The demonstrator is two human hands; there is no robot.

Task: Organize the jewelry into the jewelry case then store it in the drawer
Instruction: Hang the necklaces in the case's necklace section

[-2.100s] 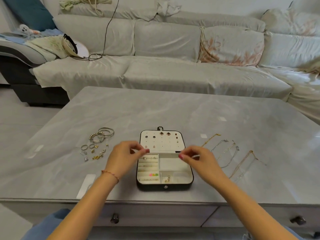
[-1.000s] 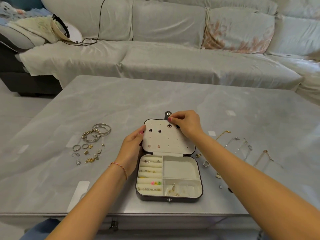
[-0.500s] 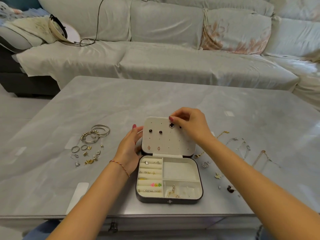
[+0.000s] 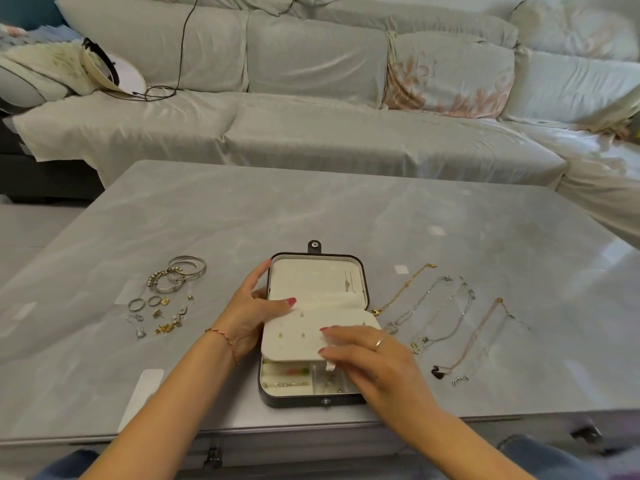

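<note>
Head view: jewelry case (image 4: pixel 313 398) open – rings inside, seemingly.

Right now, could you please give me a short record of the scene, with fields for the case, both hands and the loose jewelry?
jewelry case: open on the table, earring panel folded over the compartments
left hand: fingers straight, steadying the case's left side
right hand: flat on the earring panel
bangles, rings and earrings: loose, left of the case
necklaces: laid out right of the case
drawer: not yet used

One jewelry case (image 4: pixel 313 327), two hands, about five necklaces (image 4: pixel 440 313).
</note>
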